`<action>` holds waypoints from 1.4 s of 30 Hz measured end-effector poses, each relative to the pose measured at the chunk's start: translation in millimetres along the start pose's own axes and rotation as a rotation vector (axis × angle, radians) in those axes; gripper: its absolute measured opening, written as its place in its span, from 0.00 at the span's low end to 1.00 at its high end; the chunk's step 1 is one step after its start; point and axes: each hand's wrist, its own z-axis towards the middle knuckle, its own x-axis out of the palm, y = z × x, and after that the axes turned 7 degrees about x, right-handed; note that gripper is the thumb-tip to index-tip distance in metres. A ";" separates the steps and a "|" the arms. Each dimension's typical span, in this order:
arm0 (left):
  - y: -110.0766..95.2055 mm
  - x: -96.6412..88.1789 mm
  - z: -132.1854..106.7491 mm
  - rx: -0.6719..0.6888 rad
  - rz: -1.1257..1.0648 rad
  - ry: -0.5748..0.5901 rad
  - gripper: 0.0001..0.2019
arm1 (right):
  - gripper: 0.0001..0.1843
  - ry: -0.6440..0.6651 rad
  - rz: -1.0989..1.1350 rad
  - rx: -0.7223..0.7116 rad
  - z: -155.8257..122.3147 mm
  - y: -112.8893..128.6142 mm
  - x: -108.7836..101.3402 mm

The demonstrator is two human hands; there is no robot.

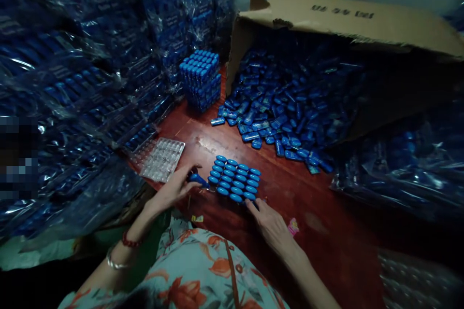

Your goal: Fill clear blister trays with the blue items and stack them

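A tray filled with rows of small blue capped tubes (235,178) lies on the red-brown floor (319,231) in front of me. My left hand (177,186) is closed on one blue tube (198,179) at the tray's left edge. My right hand (268,222) rests at the tray's near right corner, fingertips touching it, fingers stretched forward. An empty clear blister tray (163,158) lies to the left of my left hand.
A tipped cardboard box (344,19) spills a pile of loose blue tubes (286,106) onto the floor at the back right. A stacked block of filled trays (201,77) stands behind. Plastic-wrapped blue packs (72,82) rise on the left and lie at the right (406,164). A small pink scrap (293,226) lies near my right hand.
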 end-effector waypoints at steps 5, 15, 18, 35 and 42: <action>22.9 61.0 -25.5 0.028 0.017 -0.227 0.08 | 0.17 -0.116 0.112 0.024 -7.5 -7.2 9.9; 48.7 73.8 -28.2 0.321 0.110 -0.232 0.10 | 0.20 -0.216 0.181 0.088 -16.4 -2.9 16.7; 57.5 73.9 -29.7 0.283 0.099 -0.143 0.13 | 0.19 -0.189 0.181 0.080 -14.8 -4.6 13.9; 35.5 31.0 0.8 0.613 0.398 0.415 0.10 | 0.19 0.011 -0.050 -0.004 11.6 18.3 -14.4; 31.1 42.5 -1.2 0.523 0.431 0.516 0.12 | 0.20 -0.002 -0.057 0.064 10.1 22.1 -6.3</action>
